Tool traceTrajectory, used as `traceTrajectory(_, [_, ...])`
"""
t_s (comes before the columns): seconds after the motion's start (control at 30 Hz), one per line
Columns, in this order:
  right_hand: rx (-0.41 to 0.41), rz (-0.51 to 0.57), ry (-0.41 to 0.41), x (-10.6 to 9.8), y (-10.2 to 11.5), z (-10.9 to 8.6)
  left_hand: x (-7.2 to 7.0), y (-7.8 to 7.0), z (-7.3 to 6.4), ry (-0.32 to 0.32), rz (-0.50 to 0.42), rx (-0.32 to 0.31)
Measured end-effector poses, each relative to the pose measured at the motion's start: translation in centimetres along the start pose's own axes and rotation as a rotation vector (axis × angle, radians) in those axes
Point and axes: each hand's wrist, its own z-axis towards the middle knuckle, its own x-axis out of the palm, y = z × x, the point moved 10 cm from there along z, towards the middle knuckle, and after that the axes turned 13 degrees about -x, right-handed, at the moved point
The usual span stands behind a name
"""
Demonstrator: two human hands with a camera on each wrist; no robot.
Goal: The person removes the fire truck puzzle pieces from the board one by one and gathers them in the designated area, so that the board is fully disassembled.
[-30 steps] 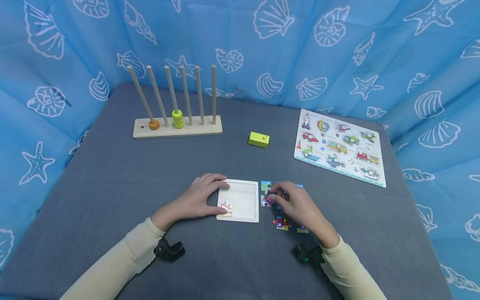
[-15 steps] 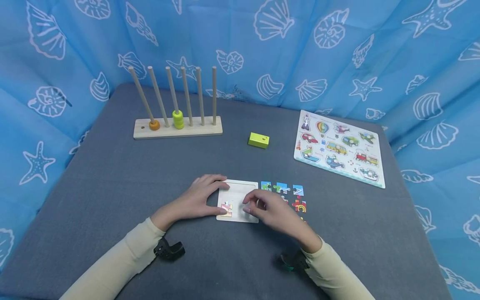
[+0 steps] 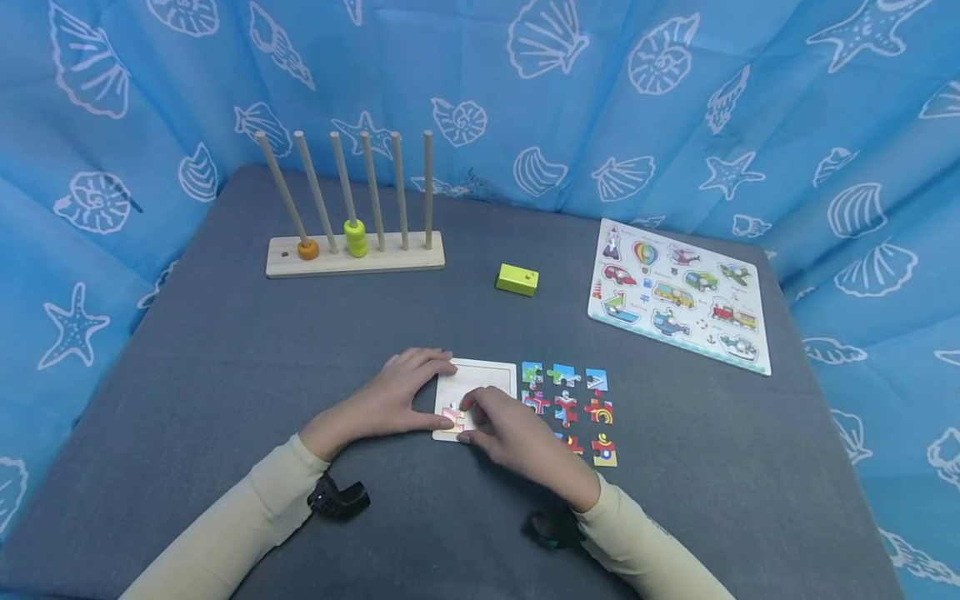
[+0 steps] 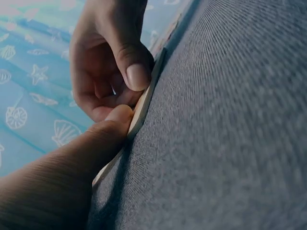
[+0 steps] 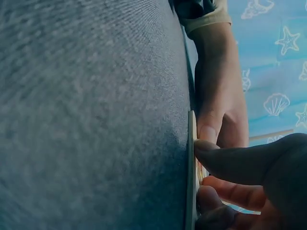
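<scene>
A square wooden puzzle tray (image 3: pixel 480 377) lies near the table's middle. My left hand (image 3: pixel 393 398) holds its left side, thumb at the front corner and fingers over the back corner. Inside that front-left corner sits a pink and yellow jigsaw piece (image 3: pixel 452 413). My right hand (image 3: pixel 517 435) reaches over the tray and pinches at this piece, thumb in front and forefinger behind. Both wrist views show the fingertips close together at the tray's edge; the piece is mostly hidden there. Several other jigsaw pieces (image 3: pixel 566 408) lie apart in rows right of the tray, one partly covered by my right hand.
A wooden peg stand (image 3: pixel 356 262) with orange and lime rings stands at the back left. Behind the tray lies a lime-green block (image 3: pixel 517 280). A vehicle picture board (image 3: pixel 678 296) lies at the back right. A blue shell-patterned curtain (image 3: pixel 480 100) encloses the table (image 3: pixel 247 350).
My right hand has moved left from the loose pieces, across the tray, to the piece in its corner. The loose pieces are more visible now. My left hand has stayed in place.
</scene>
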Motion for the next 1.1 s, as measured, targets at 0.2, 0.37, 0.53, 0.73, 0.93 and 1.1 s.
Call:
traceTrajectory(0.2, [0.004,-0.015,-0.013,0.04,0.04,0.19,0.32,-0.26,-0.5,0.02,0.091,0.037])
traceTrajectory(0.37, [-0.021,-0.033,-0.044,-0.09,0.39,0.32,0.68,-0.37,-0.71,0.024,0.154,0.052])
traceTrajectory(0.53, [-0.031,-0.026,-0.08,-0.21,0.64,0.3,0.65,-0.42,-0.65,0.006,0.158,0.063])
traceTrajectory(0.73, [0.043,0.048,-0.137,-0.53,0.08,0.12,0.54,-0.61,-0.56,-0.007,0.159,0.071])
traceTrajectory(0.93, [0.078,0.113,-0.17,-0.9,-0.16,0.1,0.37,-0.77,-0.65,-0.025,0.16,0.087])
traceTrajectory(1.1, [0.027,0.079,-0.162,-0.94,0.28,0.2,0.43,-0.71,-0.66,-0.024,0.166,0.091])
